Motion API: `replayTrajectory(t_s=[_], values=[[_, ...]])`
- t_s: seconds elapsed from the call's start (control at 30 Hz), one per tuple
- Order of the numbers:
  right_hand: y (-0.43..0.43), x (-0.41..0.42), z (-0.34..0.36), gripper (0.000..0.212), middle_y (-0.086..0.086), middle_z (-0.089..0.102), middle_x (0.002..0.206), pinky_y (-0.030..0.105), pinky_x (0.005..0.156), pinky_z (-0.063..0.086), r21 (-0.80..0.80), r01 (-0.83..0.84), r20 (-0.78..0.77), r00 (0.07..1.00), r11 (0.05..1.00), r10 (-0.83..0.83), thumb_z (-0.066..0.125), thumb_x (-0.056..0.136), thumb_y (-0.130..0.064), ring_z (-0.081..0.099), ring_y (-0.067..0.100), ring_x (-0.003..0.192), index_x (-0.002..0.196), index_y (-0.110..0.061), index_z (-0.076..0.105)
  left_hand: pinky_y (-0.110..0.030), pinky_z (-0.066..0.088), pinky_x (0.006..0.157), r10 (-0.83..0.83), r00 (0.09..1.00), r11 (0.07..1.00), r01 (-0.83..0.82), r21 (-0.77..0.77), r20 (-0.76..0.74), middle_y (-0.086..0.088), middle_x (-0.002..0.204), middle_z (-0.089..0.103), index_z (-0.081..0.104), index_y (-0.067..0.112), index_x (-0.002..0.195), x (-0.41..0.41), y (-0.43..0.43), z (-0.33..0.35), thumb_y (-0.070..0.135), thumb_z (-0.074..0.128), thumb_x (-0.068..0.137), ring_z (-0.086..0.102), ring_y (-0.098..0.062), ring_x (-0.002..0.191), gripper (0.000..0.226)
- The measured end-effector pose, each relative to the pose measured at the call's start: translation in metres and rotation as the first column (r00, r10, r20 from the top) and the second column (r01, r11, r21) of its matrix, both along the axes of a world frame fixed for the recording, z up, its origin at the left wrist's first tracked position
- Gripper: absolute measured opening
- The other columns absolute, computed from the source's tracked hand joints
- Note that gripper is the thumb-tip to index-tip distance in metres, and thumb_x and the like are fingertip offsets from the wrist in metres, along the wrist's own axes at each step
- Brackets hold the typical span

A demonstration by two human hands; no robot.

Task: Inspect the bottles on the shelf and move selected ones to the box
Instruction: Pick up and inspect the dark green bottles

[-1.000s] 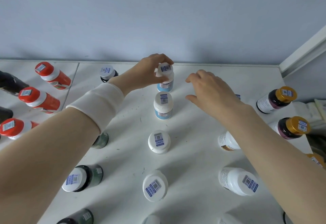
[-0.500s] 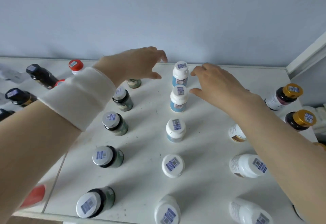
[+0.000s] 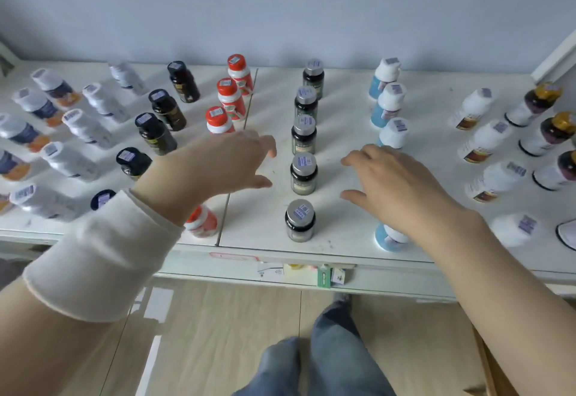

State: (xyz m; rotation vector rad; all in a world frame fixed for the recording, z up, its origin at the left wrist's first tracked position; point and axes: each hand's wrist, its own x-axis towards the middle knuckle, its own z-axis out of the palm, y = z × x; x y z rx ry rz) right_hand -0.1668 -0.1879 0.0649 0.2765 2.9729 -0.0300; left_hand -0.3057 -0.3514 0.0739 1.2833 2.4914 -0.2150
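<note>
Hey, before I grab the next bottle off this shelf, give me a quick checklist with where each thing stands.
1. Left hand free: ok, open, holding nothing.
2. Right hand free: ok, open, empty.
3. Grey-capped bottle between the hands upright: ok.
4. Room to grip it: ok, neighbouring bottles stand apart.
5. Its label readable: cannot tell, blurred.
6. Box within reach: cannot tell, not clearly seen.
</note>
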Motion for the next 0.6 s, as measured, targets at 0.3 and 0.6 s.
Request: replayTrajectory(t_s=[0.3,0.6], values=[[-0.037,0.044,-0.044,0.044,0.006,0.048,0.124,0.034,0.087,0.041,-0.022,0.045,0.098,0.994,0.999,-0.043,0.047,0.092,-0.04,0.048,0.026,0.114,0.127,-0.014,0.043,-0.041,0.043,0.096,0.079,0.989,0.99,-0.093,0.109,0.128,-0.004,0.133,0.046,0.035,0.023,0.134,0.047,-0.029,-0.045,0.04,0.058,0.087,0.05,-0.024,0.119,0.055],[-0.029,0.037,-0.08,0.04,0.007,0.049,0.122,0.033,0.084,0.04,-0.087,0.038,0.045,0.998,0.996,-0.034,0.047,0.093,-0.038,0.049,0.026,0.111,0.124,-0.013,0.045,-0.034,0.043,0.077,0.194,0.962,0.892,-0.255,0.375,0.192,-0.003,0.126,0.048,0.042,0.021,0.127,0.068,0.002,-0.094,0.039,0.065,0.083,0.053,-0.024,0.109,0.053]])
